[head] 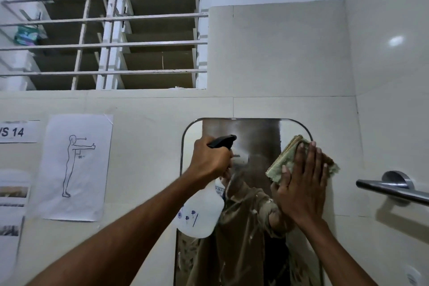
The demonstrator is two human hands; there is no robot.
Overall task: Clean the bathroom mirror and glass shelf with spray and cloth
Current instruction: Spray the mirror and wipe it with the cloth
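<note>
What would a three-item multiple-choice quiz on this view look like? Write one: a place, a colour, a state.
1. Where is the cloth?
A. Pressed on the mirror's upper right
B. Hung on the bar
C. On the window sill

2. What colour is the bottle's trigger head?
A. Red
B. Black
C. Yellow

3. How is the right hand?
A. Curled in a fist
B. Gripping the bottle
C. Flat, fingers straight

Answers: 1 A, the cloth lies between the right hand and the mirror. 2 B, the head of the bottle above the left hand is black. 3 C, its fingers lie straight over the cloth.
</note>
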